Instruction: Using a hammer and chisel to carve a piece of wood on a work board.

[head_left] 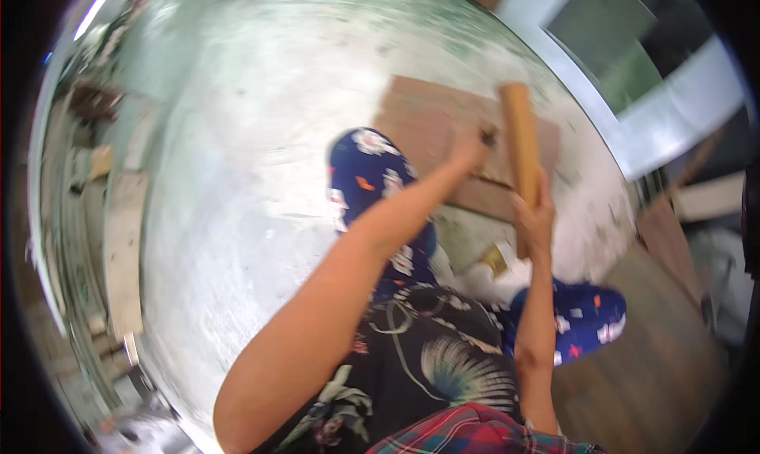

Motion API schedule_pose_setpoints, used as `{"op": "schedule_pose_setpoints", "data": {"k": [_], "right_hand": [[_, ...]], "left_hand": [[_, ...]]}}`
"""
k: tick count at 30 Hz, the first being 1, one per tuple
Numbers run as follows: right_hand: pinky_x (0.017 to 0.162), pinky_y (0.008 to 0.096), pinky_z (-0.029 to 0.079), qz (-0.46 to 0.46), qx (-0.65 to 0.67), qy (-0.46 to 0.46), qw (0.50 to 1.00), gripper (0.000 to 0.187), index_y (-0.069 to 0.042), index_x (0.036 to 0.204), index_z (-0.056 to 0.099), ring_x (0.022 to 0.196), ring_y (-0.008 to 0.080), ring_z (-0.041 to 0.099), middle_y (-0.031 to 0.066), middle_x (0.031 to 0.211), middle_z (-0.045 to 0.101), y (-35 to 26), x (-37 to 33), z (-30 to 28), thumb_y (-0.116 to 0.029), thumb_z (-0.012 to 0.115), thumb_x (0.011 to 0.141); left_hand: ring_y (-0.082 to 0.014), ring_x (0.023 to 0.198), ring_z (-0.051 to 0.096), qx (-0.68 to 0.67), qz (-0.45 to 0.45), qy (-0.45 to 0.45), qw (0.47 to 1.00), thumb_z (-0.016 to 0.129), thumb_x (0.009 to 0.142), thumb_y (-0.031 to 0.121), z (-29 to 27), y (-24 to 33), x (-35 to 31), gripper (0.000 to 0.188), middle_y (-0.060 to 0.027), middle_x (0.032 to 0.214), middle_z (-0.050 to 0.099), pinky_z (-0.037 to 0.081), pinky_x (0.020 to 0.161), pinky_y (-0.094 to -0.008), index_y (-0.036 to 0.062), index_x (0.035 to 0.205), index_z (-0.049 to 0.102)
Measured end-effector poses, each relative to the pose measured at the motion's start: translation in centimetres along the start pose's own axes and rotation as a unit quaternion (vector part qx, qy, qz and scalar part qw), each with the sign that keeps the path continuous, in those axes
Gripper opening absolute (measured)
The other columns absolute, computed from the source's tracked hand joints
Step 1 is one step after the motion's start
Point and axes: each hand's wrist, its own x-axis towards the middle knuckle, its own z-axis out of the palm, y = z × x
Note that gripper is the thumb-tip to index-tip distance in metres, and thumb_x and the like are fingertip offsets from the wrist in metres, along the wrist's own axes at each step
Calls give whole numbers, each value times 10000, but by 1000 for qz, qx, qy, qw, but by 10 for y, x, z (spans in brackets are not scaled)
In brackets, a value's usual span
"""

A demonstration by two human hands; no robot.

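My right hand [535,216] grips a light wooden stick [521,141] near its lower end and holds it upright above a flat brown board [423,121] lying on the concrete floor. My left hand [469,147] reaches forward over the board, fingers closed around a small dark object that is too blurred to name. The two hands are close together, the left one just left of the stick. My knees in blue patterned trousers [366,177] are bent below the arms.
Pale concrete floor [253,161] spreads to the left and far side. Wooden planks [123,248] and scraps lie along the left edge. A white frame [602,113] runs at the right, with brown boards [665,240] beside it. A small yellowish object [497,258] lies between my legs.
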Motion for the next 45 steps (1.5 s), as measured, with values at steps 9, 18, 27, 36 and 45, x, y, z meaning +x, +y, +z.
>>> {"op": "schedule_pose_setpoints", "data": {"k": [9, 18, 27, 36, 45], "right_hand": [[1035, 334, 397, -43, -41, -19, 998, 742, -8, 1462, 380, 1213, 262, 534, 183, 1370, 519, 3, -6, 16, -125, 682, 795], [1011, 333, 421, -34, -47, -6, 998, 727, -26, 1457, 394, 1180, 257, 564, 185, 1344, 546, -22, -10, 14, -109, 679, 793], [1031, 349, 401, -18, -43, 25, 999, 705, 25, 1430, 402, 1210, 283, 543, 204, 1310, 558, -7, -4, 6, -107, 667, 790], [802, 299, 501, -8, -61, -11, 998, 708, 7, 1461, 367, 945, 212, 615, 147, 1163, 604, 60, 3, 9, -204, 639, 843], [483, 311, 493, 122, 93, 9, 988, 607, -101, 1417, 410, 551, 185, 579, 85, 763, 591, 101, 20, 13, -276, 653, 889]], "left_hand": [[-417, 1024, 620, 18, 27, 32, 999, 684, 814, 147, -17, 3, -17, 356, -248, 1060, 653, 499, 858, -453, 34, 1140, 599], [-395, 1009, 632, -16, 73, -8, 997, 682, 793, 81, -17, 8, -16, 347, -213, 1036, 670, 516, 825, -448, 61, 1130, 600], [-393, 1022, 629, 37, 48, -30, 998, 708, 782, 102, -25, 29, -27, 349, -192, 1026, 672, 515, 826, -455, 55, 1105, 584], [-421, 1065, 589, 45, 34, -14, 998, 705, 793, 129, -19, 21, -24, 424, -219, 1099, 635, 480, 884, -473, 77, 1182, 544], [-395, 1065, 599, 37, 45, -19, 998, 750, 773, 188, -17, 20, -26, 408, -197, 1112, 640, 484, 885, -455, 80, 1127, 578]]}}
